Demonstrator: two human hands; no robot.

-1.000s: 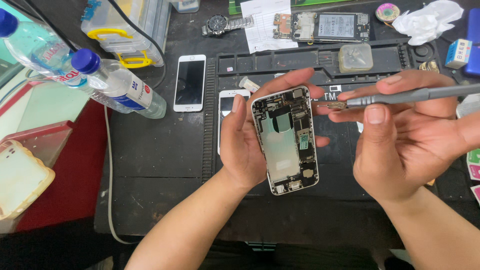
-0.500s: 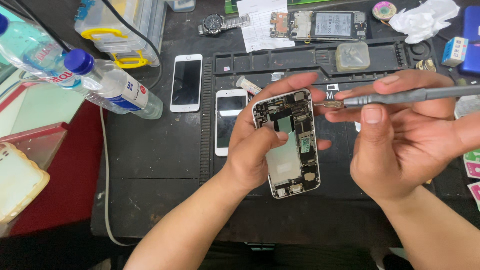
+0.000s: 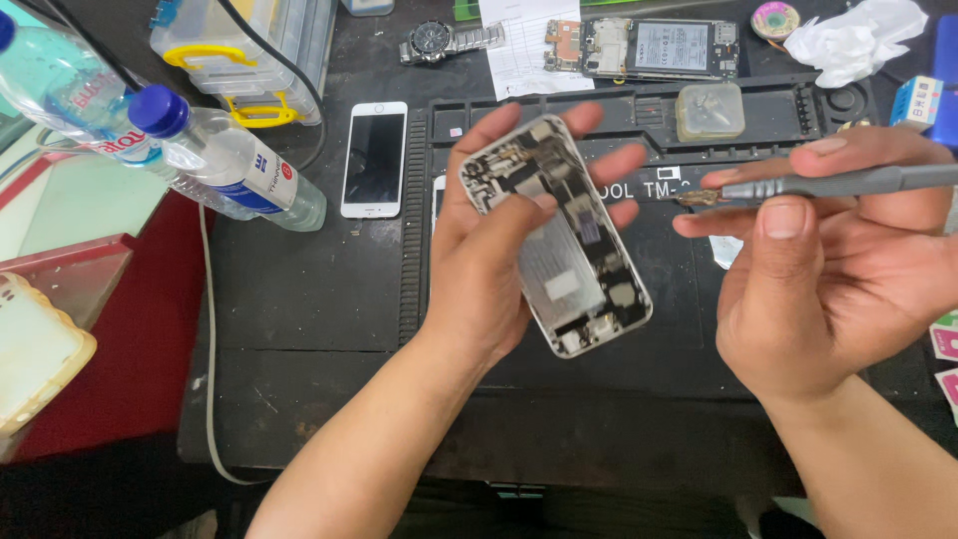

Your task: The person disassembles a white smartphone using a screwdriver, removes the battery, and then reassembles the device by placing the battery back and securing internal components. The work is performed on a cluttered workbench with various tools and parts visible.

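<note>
left hand (image 3: 489, 260) held the opened phone (image 3: 564, 240) above the mat (image 3: 329, 289), grip closed round its edge, thumb across the exposed insides. compared with half a second before, the phone had tilted: its top leaned toward the left, its bottom end swung right and toward the person, where earlier it sat nearly upright in the palm. the fingers behind it were spread wider than before. right hand (image 3: 838, 269) pinched a grey screwdriver (image 3: 828, 185) between thumb and fingers, shaft level, tip pointing left. the tip stood just beside the left fingertips, apart from the phone; earlier it lay close to the phone's upper right corner.

around: a white phone (image 3: 374, 158) lay face up on the mat, left of the held one. a second white phone, seen earlier under the hand, was mostly hidden by the left hand now. two water bottles (image 3: 215, 160) with blue caps lay at far left, near a clear box (image 3: 249, 45) with yellow latches. a wristwatch (image 3: 439, 40) and a paper slip (image 3: 524, 50) lay along the far edge, with another opened handset (image 3: 664, 47) beside them. a small clear tub (image 3: 711, 110) sat in the mat's tray. crumpled tissue (image 3: 858, 40) lay at upper right. a thin cable (image 3: 208, 329) ran down the table's left side. the right hand covered part of the mat's right half.
</note>
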